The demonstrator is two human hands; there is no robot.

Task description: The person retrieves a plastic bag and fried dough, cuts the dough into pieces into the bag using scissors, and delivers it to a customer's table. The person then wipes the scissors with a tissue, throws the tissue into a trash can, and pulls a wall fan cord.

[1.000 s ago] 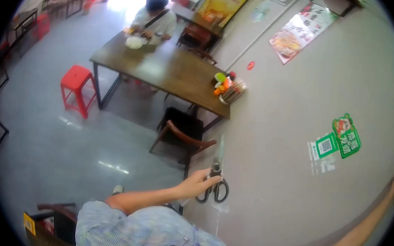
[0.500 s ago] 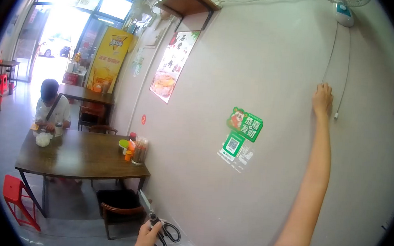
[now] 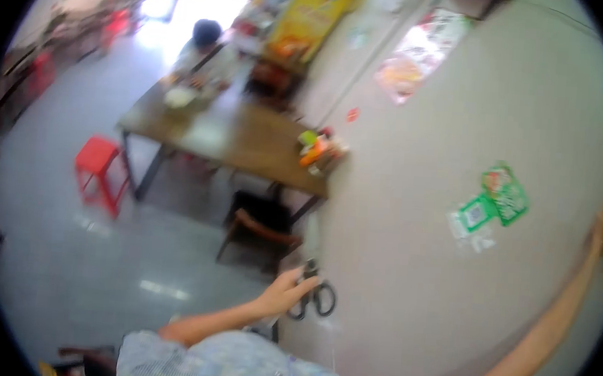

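Note:
My left hand point(image 3: 283, 293) grips a pair of scissors point(image 3: 323, 300) with black handles. Its fingers close around the handle area, and blur hides most of the blades. At the far right edge of the view, my right arm stretches up along the wall, and my right hand point(image 3: 602, 228) rests close to it. Motion smears those fingers, so whether they hold the pull cord does not show. A small pale thing, perhaps the cord's end, shows just below this hand. Left of it on the wall are green stickers point(image 3: 510, 199) with a QR code.
A person point(image 3: 212, 63) sits at a brown table point(image 3: 242, 142) holding a bowl and condiments point(image 3: 315, 149). A red stool point(image 3: 97, 156) and a dark chair point(image 3: 264, 227) stand beside it. A poster point(image 3: 423, 53) hangs on the wall point(image 3: 406, 286).
The view has swung down and left and tilted, bringing my torso in and putting the fan out of sight. My right hand now appears at the right edge. The scissors remain in my left hand.

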